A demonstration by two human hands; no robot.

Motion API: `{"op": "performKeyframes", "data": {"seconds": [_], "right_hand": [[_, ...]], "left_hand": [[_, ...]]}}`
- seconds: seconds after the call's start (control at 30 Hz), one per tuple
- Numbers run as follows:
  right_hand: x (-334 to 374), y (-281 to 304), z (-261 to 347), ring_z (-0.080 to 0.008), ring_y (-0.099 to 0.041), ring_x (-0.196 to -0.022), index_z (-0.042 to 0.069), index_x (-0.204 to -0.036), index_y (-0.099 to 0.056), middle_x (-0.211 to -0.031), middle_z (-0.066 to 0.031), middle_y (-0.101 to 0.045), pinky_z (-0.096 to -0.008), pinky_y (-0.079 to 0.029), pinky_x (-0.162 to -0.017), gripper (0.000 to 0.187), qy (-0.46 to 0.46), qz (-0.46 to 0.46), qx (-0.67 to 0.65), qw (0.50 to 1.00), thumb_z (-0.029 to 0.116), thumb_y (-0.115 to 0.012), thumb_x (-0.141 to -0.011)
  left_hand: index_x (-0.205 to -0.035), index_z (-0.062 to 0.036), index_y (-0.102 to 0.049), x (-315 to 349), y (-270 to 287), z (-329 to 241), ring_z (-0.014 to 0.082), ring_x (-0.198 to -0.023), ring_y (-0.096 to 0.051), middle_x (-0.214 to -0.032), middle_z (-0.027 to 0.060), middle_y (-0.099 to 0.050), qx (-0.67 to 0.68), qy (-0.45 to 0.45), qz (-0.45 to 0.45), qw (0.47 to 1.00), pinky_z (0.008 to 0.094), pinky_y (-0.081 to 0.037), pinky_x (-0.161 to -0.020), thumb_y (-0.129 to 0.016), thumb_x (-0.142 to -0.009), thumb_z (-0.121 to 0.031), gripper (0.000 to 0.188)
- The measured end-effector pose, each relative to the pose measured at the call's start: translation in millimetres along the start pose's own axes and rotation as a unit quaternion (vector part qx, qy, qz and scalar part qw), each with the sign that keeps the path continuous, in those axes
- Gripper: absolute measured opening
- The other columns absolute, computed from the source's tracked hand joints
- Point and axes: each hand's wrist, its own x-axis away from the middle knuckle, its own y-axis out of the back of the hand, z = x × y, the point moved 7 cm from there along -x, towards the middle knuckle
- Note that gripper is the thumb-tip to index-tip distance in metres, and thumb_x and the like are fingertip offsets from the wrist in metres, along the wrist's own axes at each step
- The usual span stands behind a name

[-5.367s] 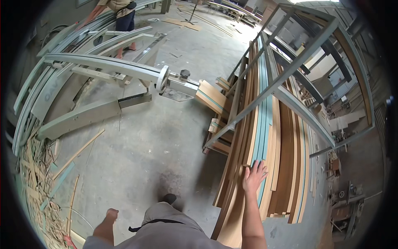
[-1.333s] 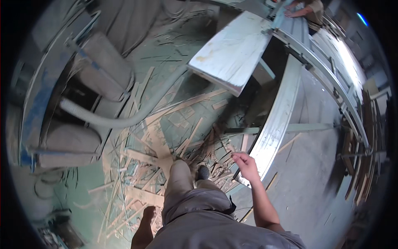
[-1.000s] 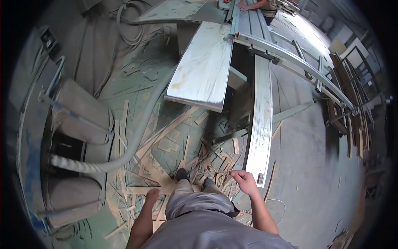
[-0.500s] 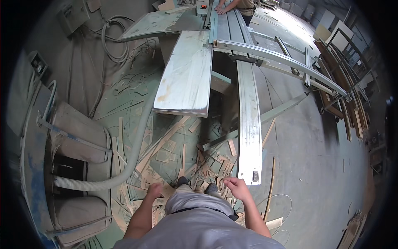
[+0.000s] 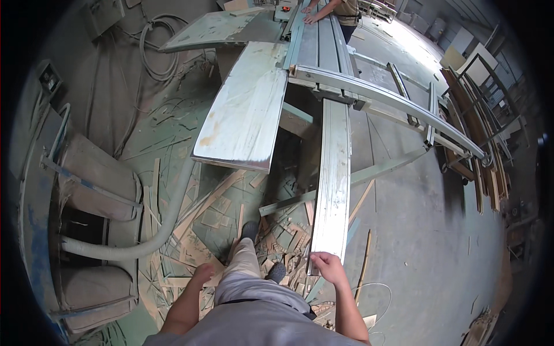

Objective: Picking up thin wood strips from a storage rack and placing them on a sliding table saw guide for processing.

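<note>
My left hand [image 5: 202, 273] hangs low on the left with its fingers curled in, holding nothing that I can see. My right hand [image 5: 328, 267] is in front of the near end of a long metal rail [image 5: 333, 184]. Its thumb and fingers are pinched together; whatever they may hold is too small to make out, and whether they touch the rail is unclear. Ahead stands a panel saw with a pale extension table [image 5: 243, 109] and a sliding table [image 5: 319, 49].
Wood offcuts [image 5: 213, 216] litter the floor around my feet. A ribbed hose [image 5: 144, 249] curves from dusty collector bags [image 5: 95, 179] on the left. A crossbeam [image 5: 392, 95] juts right. Another person's hands [image 5: 310, 15] rest at the saw's far end. Boards [image 5: 479, 144] lean at right.
I have stepped forward, one foot ahead of the other. The rail and extension table now sit lower and further left in view. My right hand overlaps the rail's near end.
</note>
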Motion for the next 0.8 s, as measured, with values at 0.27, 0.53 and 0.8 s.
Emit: {"op": "performKeyframes", "data": {"seconds": [0.27, 0.53, 0.8], "right_hand": [[-138.0, 2.8, 164.6, -0.0295, -0.062, -0.080, 0.001, -0.094, -0.064, -0.088, -0.0161, -0.064, -0.0326, -0.048, -0.071, 0.024, 0.214, -0.024, 0.069, 0.974, 0.021, -0.060, -0.083], [-319.5, 11.8, 332.8, -0.0328, -0.058, -0.091, 0.000, -0.093, -0.063, -0.095, -0.0164, -0.062, -0.0364, -0.046, -0.081, 0.023, 0.356, -0.126, 0.210, 0.902, 0.020, -0.059, -0.081], [-481.0, 25.4, 416.3, -0.0318, -0.057, -0.095, 0.002, -0.089, -0.065, -0.101, -0.0148, -0.061, -0.0387, -0.046, -0.083, 0.023, 0.419, -0.248, 0.280, 0.827, 0.022, -0.062, -0.078]], "left_hand": [[-0.106, -0.0043, -0.058, -81.8, 6.7, -112.2, 0.0112, -0.069, -0.055, -0.082, 0.0024, -0.059, -0.014, -0.039, 0.041, 0.998, 0.0257, -0.044, -0.056, -0.057, -0.085, -0.022, 0.027], [-0.111, -0.0027, -0.057, -134.2, 25.6, -251.9, 0.0089, -0.073, -0.055, -0.088, 0.0022, -0.060, 0.057, -0.046, 0.100, 0.992, 0.0223, -0.044, -0.062, -0.058, -0.086, -0.020, 0.030], [-0.113, -0.0024, -0.056, -186.5, 9.8, -351.5, 0.0105, -0.082, -0.056, -0.095, 0.0036, -0.061, -0.019, -0.077, 0.210, 0.974, 0.0230, -0.044, -0.070, -0.055, -0.088, -0.020, 0.030]]}}
